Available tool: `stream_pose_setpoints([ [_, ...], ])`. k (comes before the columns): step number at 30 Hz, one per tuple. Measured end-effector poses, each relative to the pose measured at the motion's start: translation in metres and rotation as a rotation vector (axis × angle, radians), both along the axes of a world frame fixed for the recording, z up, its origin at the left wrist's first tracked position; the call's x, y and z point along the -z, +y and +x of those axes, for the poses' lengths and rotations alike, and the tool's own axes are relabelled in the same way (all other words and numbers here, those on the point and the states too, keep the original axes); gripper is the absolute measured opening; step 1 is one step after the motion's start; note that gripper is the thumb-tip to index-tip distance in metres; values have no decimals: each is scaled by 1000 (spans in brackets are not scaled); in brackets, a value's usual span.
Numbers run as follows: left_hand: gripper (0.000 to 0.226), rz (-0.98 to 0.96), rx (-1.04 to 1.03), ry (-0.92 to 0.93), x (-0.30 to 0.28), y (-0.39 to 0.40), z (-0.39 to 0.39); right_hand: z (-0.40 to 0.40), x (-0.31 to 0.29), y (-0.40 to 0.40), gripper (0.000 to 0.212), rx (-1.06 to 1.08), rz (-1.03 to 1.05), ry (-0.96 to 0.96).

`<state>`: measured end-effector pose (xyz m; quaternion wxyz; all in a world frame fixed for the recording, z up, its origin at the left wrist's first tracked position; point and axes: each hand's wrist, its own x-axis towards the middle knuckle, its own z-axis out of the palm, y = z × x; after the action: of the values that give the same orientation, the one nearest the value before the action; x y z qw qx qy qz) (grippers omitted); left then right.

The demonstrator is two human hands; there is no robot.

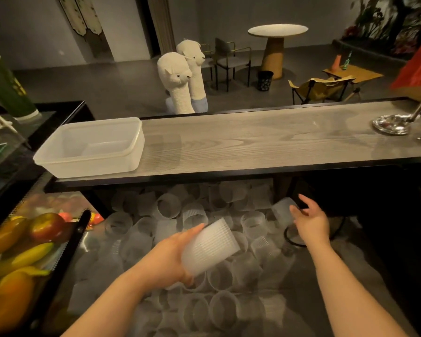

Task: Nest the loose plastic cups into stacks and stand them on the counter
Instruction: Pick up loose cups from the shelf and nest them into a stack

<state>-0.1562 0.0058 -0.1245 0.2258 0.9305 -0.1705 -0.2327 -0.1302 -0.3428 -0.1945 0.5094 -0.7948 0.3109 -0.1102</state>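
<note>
The left hand (170, 257) has its grip curled round a ribbed cup (210, 248), thumb along the top edge and fingers underneath. The cup lies tilted on its side in the hand, its closed base pointing up and right, its mouth toward the palm. It is held above the pile of loose cups (204, 288).

The right hand (310, 221) reaches forward to the far right edge of the pile. Its grip is spread, fingers straight and apart, and the fingertips are at a second cup (283, 211) that lies tilted there. Whether they actually touch it, I cannot tell; nothing is pinched.

The loose cups are translucent, ribbed, and lie jumbled on a lower metal surface under the front edge of the counter (265, 144), some on their sides, some mouth up. No stack stands on the counter.

On the counter's left end sits a clear tub (90, 148). At the far right end rests a shiny metal dish (390, 125) with a rod rising from it.

To the left of the pile, a black mesh basket (66, 251) holds fruit (29, 244), bananas and a red apple among it. Beyond the counter stand two plush alpacas (180, 81), with a round table (277, 32) and chairs (231, 59) farther back.
</note>
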Motion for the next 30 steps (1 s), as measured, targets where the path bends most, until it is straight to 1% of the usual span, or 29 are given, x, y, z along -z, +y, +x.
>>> stream_pose_setpoints([
  [2,118,-13,-7,5,2,-2,0,-21,-19,21,39,26,179,-237],
  [3,119,-17,-5,7,2,-4,-1,-31,-30,33,36,-9,271,-311],
  [5,120,-35,-5,20,4,-10,-2,-47,-45,57,32,-123,432,-363],
  [6,120,-53,-7,23,5,-12,-3,-51,-49,67,31,-186,467,-355],
  [7,120,-71,-8,20,6,-14,-3,-55,-52,75,31,-245,460,-334],
  [10,118,-115,-41,12,6,-15,-5,-63,-55,86,33,-343,355,-281],
  [13,119,-119,-57,22,4,-13,-5,-69,-55,92,38,-449,279,-209],
  [16,121,-103,-71,20,4,-12,-6,-73,-58,97,42,-651,320,-65],
  [17,122,-96,-80,20,4,-11,-6,-72,-57,96,41,-673,353,-46],
  [18,122,-91,-89,20,3,-11,-7,-70,-50,93,40,-633,371,-56],
  [19,122,-91,-100,20,3,-10,-7,-66,-39,87,37,-515,374,-76],
  [20,122,-93,-115,22,3,-9,-8,-60,-25,80,35,-332,358,-67],
  [21,122,-93,-129,24,3,-8,-9,-55,-9,72,32,-118,357,-20],
  [22,122,-87,-138,26,4,-6,-11,-51,5,67,30,75,401,67],
  [23,122,-78,-141,30,4,-4,-13,-49,17,64,30,192,478,160],
  [24,121,-70,-142,34,5,-2,-14,-48,27,65,33,238,569,230],
  [25,121,-64,-142,36,5,0,-16,-46,36,65,37,261,682,245],
  [27,121,-61,-142,32,5,3,-19,-42,46,67,45,316,936,158],
  [28,121,-60,-142,32,4,4,-20,-41,50,67,50,338,999,117],
  [30,121,-52,-138,27,3,6,-21,-41,56,64,55,374,1023,85],
])
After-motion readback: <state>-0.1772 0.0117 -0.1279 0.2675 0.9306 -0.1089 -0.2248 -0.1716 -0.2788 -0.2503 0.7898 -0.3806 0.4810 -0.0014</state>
